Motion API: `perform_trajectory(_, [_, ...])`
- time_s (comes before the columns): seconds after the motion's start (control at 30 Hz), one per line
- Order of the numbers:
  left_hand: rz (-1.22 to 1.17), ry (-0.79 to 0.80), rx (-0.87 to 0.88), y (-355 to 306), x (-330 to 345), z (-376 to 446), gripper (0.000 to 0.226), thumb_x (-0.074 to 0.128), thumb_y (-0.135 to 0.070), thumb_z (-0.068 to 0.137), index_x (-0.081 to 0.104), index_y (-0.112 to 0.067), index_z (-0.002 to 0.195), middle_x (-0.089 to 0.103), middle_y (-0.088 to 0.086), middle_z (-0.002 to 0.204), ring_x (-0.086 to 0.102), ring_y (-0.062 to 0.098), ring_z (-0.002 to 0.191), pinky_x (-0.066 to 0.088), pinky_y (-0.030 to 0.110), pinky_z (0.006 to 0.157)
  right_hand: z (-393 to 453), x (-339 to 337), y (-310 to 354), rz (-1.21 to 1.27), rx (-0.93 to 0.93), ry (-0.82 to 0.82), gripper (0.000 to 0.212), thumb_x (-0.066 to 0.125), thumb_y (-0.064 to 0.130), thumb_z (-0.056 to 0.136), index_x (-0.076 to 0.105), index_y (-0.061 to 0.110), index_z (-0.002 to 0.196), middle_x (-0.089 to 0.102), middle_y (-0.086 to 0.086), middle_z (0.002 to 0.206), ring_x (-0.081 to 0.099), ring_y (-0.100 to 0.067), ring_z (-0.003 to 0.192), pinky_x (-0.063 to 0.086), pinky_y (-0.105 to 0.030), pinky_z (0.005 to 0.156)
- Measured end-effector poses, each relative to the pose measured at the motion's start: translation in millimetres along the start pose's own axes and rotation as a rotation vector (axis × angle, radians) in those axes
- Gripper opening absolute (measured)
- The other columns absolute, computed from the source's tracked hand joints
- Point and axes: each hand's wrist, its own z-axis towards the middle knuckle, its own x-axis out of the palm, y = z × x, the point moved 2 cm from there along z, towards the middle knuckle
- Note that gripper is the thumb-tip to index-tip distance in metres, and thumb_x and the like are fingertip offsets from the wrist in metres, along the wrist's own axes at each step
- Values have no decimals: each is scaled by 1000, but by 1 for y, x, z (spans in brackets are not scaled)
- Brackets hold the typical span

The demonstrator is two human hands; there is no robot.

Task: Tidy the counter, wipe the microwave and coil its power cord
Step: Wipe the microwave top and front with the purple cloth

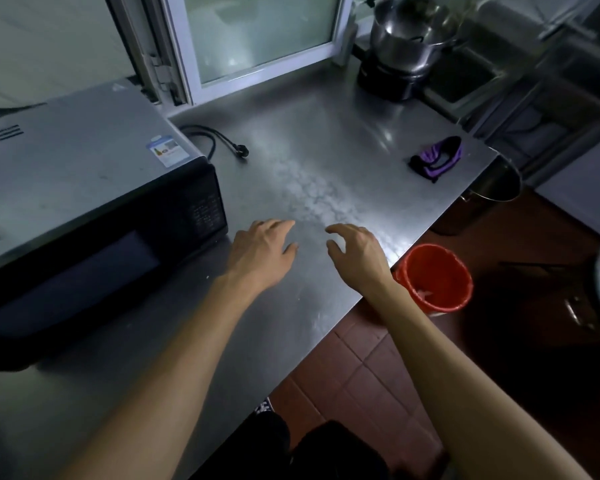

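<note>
While both hands, left (pixel 261 249) & right (pixel 355 249), hover empty w/ fingers loosely spread, the microwave (pixel 94 202) looks smudged, black power cord (pixel 210 142) lying uncoiled on the tabletop (pixel 326 143).

Grey box-shaped microwave w/ black door (pixel 84 188) sits on the steel counter (pixel 312 140), at its left end. Its black power cord (pixel 208 142) lies looped on the counter just right of the microwave's back corner, plug end furthest right. My left hand (pixel 262 249) & right hand (pixel 355 249) are side by side over the counter's front part, right of the microwave door. Crumpled purple-and-black cloth (pixel 437 159) lies near the counter's right edge. Steel pot on a black burner (pixel 404 46) stands at the back right, by the window. Round red plastic bucket (pixel 435 278) is on the floor, below the counter's right edge.
</note>
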Motion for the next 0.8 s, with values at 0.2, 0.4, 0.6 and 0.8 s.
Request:
perform_trajectory(0.2, [13, 25, 44, -20, 1, 50, 50, 44, -43, 102, 41, -24, 149, 48, -1, 149, 45, 25, 132, 40, 44, 104, 33, -16, -25, 9, 45, -21, 31, 55, 25, 98, 63, 20, 128, 62, 1, 135, 52, -24, 126, 43, -45, 104])
perform_trajectory(0.4, [17, 43, 66, -48, 15, 109, 51, 44, -43, 103, 40, -24, 149, 46, -2, 151, 44, 24, 134, 39, 43, 105, 79, -28, -69, 9, 34, -23, 33, 56, 25, 98, 61, 19, 130, 60, 2, 137, 52, -25, 127, 43, -47, 103])
perform_trajectory(0.6, [23, 64, 30, -87, 44, 189, 51, 45, -43, 102, 42, -24, 148, 47, -2, 150, 44, 24, 134, 39, 43, 104, 146, -47, -144, 14, 20, -14, 35, 58, 23, 97, 59, 17, 132, 58, 0, 139, 50, -29, 128, 43, -49, 102])
perform_trajectory(0.8, [26, 117, 14, -143, 78, 274, 50, 47, -42, 101, 44, -24, 147, 50, -2, 147, 46, 24, 132, 39, 43, 102, 212, -64, -230, 15, 38, 27, 38, 59, 23, 96, 59, 16, 133, 57, -3, 140, 50, -31, 128, 44, -52, 100])
